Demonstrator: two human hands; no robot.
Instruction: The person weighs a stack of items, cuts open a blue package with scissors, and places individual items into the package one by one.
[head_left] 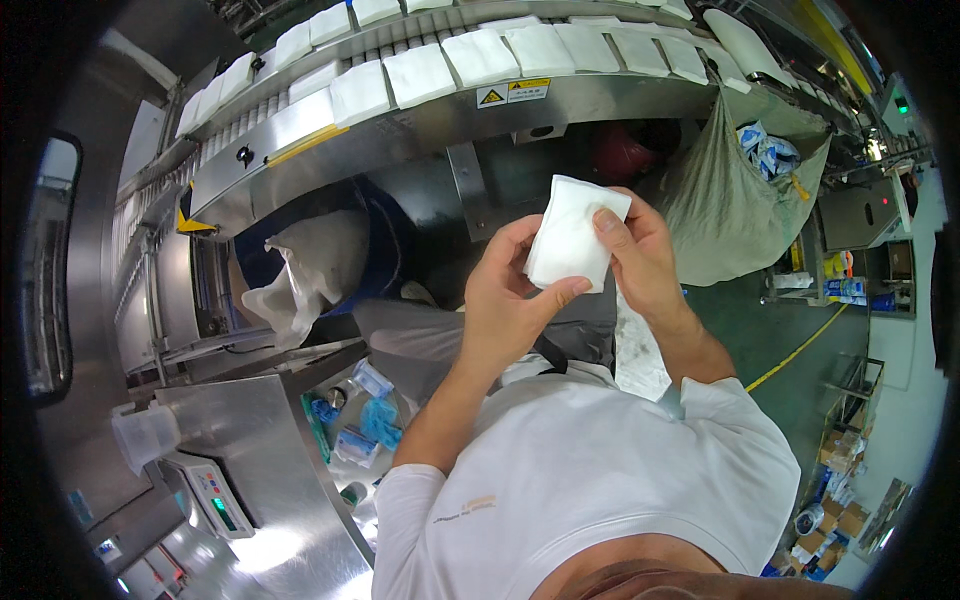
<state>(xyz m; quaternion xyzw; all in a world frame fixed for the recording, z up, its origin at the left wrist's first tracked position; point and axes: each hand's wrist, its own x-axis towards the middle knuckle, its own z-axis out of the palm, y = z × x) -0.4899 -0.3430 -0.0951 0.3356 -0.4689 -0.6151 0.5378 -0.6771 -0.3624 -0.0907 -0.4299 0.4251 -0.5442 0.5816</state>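
Note:
A small stack of folded white sheets [568, 240], like wipes or tissues, is held up in front of my body between both hands. My left hand [510, 300] grips its left and lower edge, the thumb lying across the bottom corner. From the other side my right hand [645, 250] closes on it, thumb pressed on the upper face and fingers hidden behind. Beyond my hands, a row of similar white folded stacks [479, 58] lies along the conveyor [420, 115].
A greenish cloth sack [705, 220] hangs at the conveyor's right end. Left are a blue bin [385, 240] with a plastic bag [325, 265] and a steel table [270, 450] carrying a digital scale [210, 495]. Blue and white scraps [375, 420] lie beside the table.

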